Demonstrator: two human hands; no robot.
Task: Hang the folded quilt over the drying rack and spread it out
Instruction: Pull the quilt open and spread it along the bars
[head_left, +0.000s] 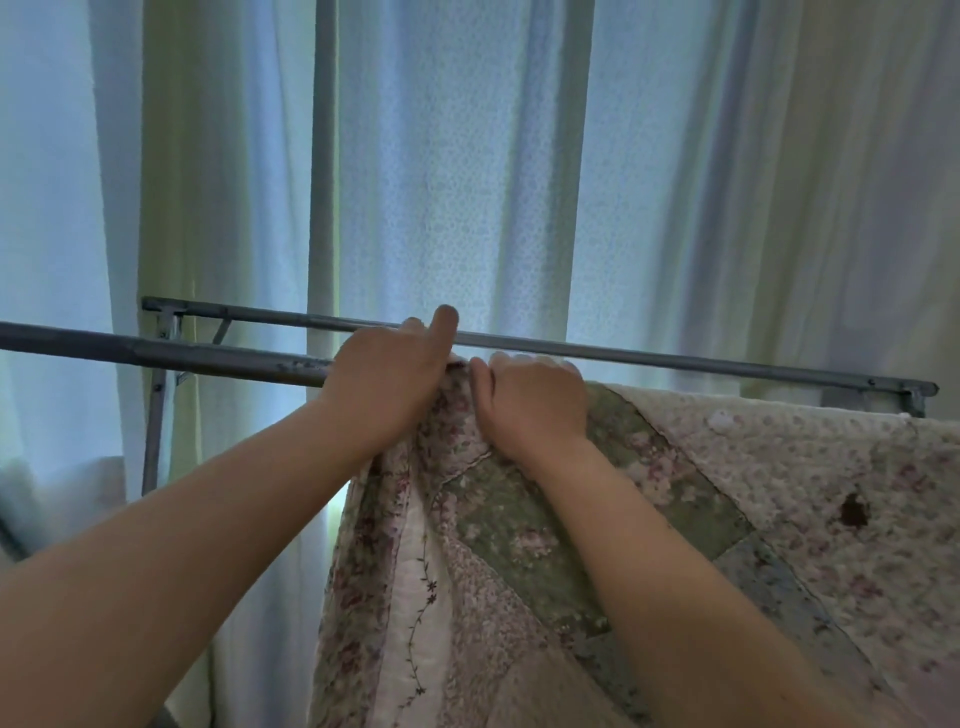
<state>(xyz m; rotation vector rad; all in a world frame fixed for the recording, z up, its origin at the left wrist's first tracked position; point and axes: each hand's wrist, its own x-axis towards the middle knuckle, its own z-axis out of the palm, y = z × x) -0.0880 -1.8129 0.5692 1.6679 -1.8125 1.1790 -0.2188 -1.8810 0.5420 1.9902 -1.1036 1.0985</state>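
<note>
The quilt (649, 519) is hanging over the near bar of the drying rack (208, 356). It is covering the right part of that bar and is dropping down toward the bottom of the picture. Its left edge is bunching into folds just under the hands. The left part of the near bar is showing bare metal with a few scratches.

The left hand (387, 382) is closing on the top left corner of the quilt, right at the bar, with the thumb sticking up past the far bar. The right hand (532, 397) is sitting just beside it, almost touching it, with its fingers curling over the top fold of the quilt and gripping it.

A second, thinner bar of the rack is running behind the hands, from a bracket on the left to a joint on the far right. A leg of the rack is going down on the left side.

The quilt is showing pink flower patches, green patches and pale ones. A small dark spot (854, 512) is sitting on the right side of it.

Pale curtains (467, 182) are hanging behind the rack and filling the whole back of the room. Soft blue light is shining through them. A tall grey pole (323, 156) is standing upright in front of the curtains.
</note>
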